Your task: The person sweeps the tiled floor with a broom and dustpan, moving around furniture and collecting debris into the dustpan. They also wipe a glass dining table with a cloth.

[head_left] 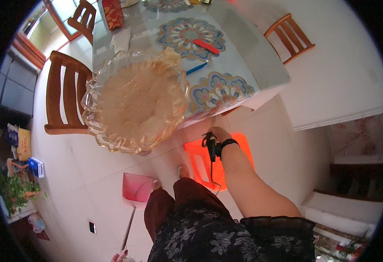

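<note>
At the bottom edge my left hand (119, 257), partly cut off, has its fingers closed at the upper end of a metal handle (128, 229). That handle leads to a pink dustpan (137, 188) on the floor by my feet. My right hand (219, 132) reaches forward over an orange plastic stool (243, 147), near the table's end. A black wristband (229, 142) and a small black device (212, 147) with a dangling cable sit at that wrist. The right fingers are mostly hidden, and I cannot tell whether they hold something.
Ahead stands a table (243, 62) with patterned mats, a red strip (206, 46) and a blue pen-like object (196, 68). A large scalloped glass bowl or lampshade (135, 101) blocks part of it. Wooden chairs (68, 95) flank the table. Boxes (24, 144) and a plant (14, 193) stand left.
</note>
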The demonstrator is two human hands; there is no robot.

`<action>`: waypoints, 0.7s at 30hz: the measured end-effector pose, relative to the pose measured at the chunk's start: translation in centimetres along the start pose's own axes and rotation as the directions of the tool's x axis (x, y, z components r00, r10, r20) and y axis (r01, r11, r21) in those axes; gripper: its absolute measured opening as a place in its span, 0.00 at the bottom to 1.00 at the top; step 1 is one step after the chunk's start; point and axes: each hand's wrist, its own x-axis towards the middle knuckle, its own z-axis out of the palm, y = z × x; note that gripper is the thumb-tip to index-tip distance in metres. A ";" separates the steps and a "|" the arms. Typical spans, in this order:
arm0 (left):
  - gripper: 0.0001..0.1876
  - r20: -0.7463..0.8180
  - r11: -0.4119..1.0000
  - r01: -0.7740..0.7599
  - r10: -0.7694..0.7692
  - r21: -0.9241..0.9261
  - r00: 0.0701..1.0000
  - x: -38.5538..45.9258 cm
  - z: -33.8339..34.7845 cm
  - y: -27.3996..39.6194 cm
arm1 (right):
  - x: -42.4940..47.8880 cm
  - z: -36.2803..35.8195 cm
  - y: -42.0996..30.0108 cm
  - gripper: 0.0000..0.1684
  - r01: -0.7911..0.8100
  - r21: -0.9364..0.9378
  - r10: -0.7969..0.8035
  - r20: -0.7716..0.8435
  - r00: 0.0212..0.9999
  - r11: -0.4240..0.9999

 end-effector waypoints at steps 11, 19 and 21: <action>0.20 -0.190 0.792 0.303 -0.459 -0.530 0.868 -10.2 6.3 -4.1 | -2.4 6.0 2.0 0.21 0.402 -0.768 -0.226 0.332 0.916 0.498; 0.20 -0.222 0.705 0.197 -0.455 -0.682 0.862 -18.0 8.4 -7.4 | -10.6 11.1 9.3 0.28 0.361 -0.764 -0.020 0.416 0.909 0.534; 0.21 -0.221 0.701 0.186 -0.447 -0.689 0.867 -20.5 8.4 -10.0 | -12.7 12.8 12.4 0.27 0.395 -0.730 0.001 0.477 0.879 0.558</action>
